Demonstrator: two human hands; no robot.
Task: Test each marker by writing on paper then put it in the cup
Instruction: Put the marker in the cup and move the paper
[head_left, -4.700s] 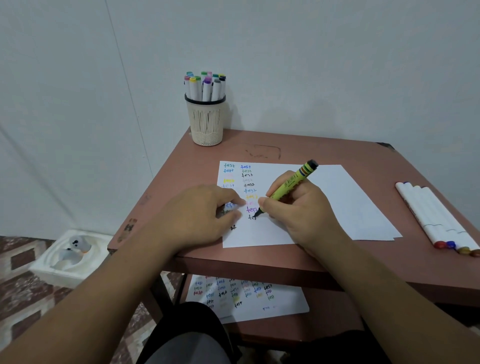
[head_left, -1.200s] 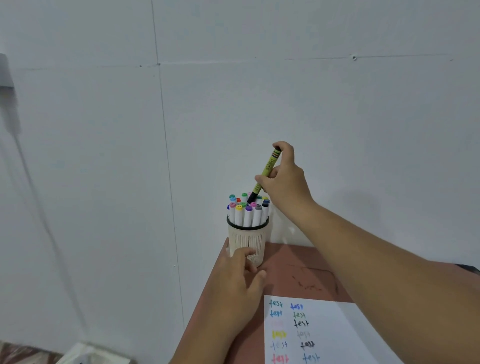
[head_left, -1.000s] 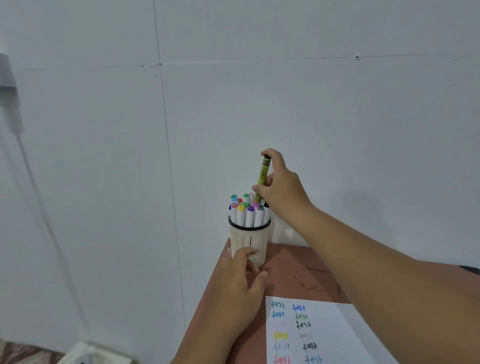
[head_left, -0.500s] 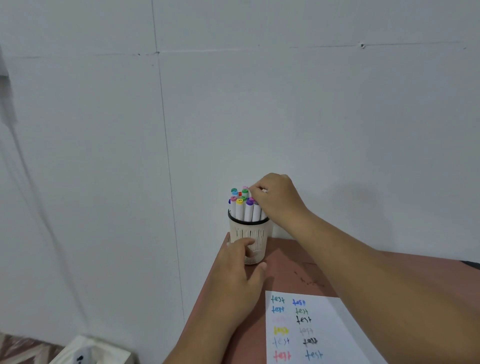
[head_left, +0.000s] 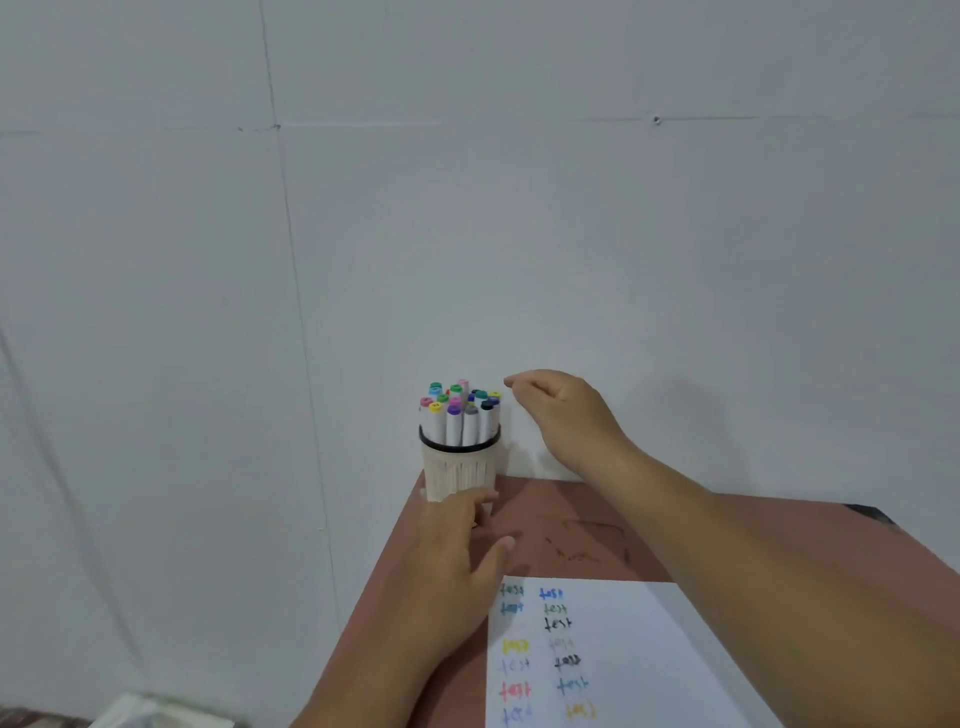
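your right hand (head_left: 563, 415), loosely curled and empty, hangs just right of the cup (head_left: 458, 470); left hand (head_left: 457, 566), fingers relaxed, touches its base; markers (head_left: 460, 415) upright.

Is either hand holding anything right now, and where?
Right hand holds nothing. Left hand rests its fingers against the base of the beige slotted cup.
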